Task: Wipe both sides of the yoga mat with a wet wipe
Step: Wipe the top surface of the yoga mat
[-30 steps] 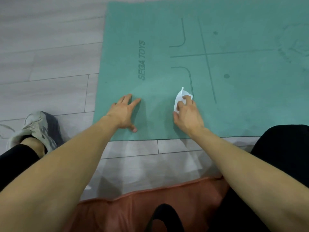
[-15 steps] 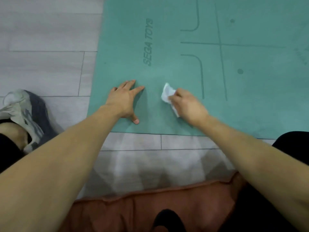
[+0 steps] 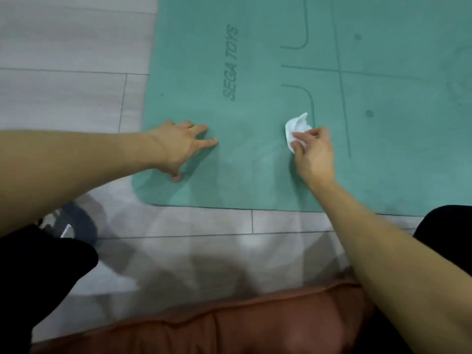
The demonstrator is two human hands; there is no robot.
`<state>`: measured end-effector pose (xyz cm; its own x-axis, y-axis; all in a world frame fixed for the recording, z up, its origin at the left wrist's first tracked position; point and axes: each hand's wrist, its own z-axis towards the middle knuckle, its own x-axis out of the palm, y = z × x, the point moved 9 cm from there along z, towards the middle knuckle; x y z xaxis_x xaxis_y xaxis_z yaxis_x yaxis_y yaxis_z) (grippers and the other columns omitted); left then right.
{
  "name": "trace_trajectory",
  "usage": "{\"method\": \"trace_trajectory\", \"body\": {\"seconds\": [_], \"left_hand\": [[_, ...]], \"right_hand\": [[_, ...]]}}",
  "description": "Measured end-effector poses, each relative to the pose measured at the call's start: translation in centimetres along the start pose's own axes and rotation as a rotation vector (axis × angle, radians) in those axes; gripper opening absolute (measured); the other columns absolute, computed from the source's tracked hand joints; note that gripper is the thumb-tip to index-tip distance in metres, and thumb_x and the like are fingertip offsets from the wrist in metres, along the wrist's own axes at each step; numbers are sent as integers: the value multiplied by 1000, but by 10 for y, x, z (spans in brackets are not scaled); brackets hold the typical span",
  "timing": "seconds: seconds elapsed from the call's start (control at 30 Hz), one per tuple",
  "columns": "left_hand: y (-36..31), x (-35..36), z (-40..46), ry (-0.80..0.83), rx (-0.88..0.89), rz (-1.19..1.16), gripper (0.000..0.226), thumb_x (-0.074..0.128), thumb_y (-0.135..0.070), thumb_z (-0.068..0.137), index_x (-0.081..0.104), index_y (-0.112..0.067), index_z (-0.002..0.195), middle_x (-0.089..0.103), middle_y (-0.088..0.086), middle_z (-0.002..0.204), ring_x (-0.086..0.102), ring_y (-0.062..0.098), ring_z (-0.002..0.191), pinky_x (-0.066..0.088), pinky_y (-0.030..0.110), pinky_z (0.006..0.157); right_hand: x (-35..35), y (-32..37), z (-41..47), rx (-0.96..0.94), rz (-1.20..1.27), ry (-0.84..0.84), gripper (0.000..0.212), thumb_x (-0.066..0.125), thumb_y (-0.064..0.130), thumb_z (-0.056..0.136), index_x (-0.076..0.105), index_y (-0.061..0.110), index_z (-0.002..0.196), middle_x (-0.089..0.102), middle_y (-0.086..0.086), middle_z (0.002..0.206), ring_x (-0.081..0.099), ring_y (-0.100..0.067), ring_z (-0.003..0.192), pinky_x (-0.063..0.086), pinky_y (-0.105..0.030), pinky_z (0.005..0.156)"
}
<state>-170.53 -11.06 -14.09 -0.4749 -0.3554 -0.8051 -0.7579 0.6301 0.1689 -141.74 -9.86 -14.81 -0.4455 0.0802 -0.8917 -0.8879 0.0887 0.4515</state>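
A teal yoga mat with dark guide lines and the print SEGA TOYS lies flat on the floor, its rounded near-left corner in view. My left hand rests flat on the mat near that corner, fingers straight and spread. To the right, my right hand pinches a crumpled white wet wipe and holds it against the mat beside a curved guide line. Part of the wipe is hidden under my fingers.
Pale grey floor planks lie left of and in front of the mat. A grey shoe shows by my black-clad left leg. A reddish-brown cushion lies at the bottom, my right knee at the right.
My right hand with the wipe moved left and then back right along the mat. My left hand stayed pressed on the mat, and the view shifted so the mat's near-left corner shows.
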Motion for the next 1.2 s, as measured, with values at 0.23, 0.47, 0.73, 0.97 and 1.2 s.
{"method": "trace_trajectory", "body": {"seconds": [0.23, 0.47, 0.73, 0.97, 1.2], "left_hand": [[11, 3, 4, -59, 67, -97, 143, 95, -70, 50, 12, -49, 165, 20, 0, 166, 29, 28, 144, 45, 45, 112], [-13, -11, 10, -48, 88, 64, 149, 103, -55, 38, 20, -24, 158, 23, 12, 154, 34, 32, 140, 52, 48, 101], [-37, -19, 20, 2, 173, 252, 183, 102, -60, 37, -31, -33, 159, -5, 15, 167, 14, 37, 155, 48, 47, 108], [-38, -20, 23, 24, 168, 280, 182, 102, -62, 34, -25, -33, 162, -2, 12, 166, 18, 37, 152, 48, 46, 106], [-42, -18, 24, 24, 147, 307, 182, 104, -55, 34, -23, -27, 162, -1, 17, 163, 21, 38, 149, 52, 45, 101]], "right_hand": [[69, 131, -104, -741, 59, 339, 25, 73, 3, 92, 76, 11, 115, 60, -12, 100, 58, -32, 89, 48, -38, 77], [-4, -1, -20, 66, -11, -114, 26, 62, 20, 100, 74, 10, 121, 53, -13, 109, 56, -33, 99, 47, -39, 92], [23, 52, -88, -359, 57, 195, 22, 68, 17, 98, 76, 14, 119, 58, -12, 107, 62, -34, 93, 51, -38, 82], [32, 62, -107, -65, 172, 64, 14, 64, 7, 97, 71, 8, 109, 53, -10, 100, 59, -35, 83, 47, -35, 75], [-11, -11, -121, 62, 79, -6, 19, 65, 18, 99, 75, 14, 115, 50, -1, 104, 59, -29, 89, 48, -38, 83]]}}
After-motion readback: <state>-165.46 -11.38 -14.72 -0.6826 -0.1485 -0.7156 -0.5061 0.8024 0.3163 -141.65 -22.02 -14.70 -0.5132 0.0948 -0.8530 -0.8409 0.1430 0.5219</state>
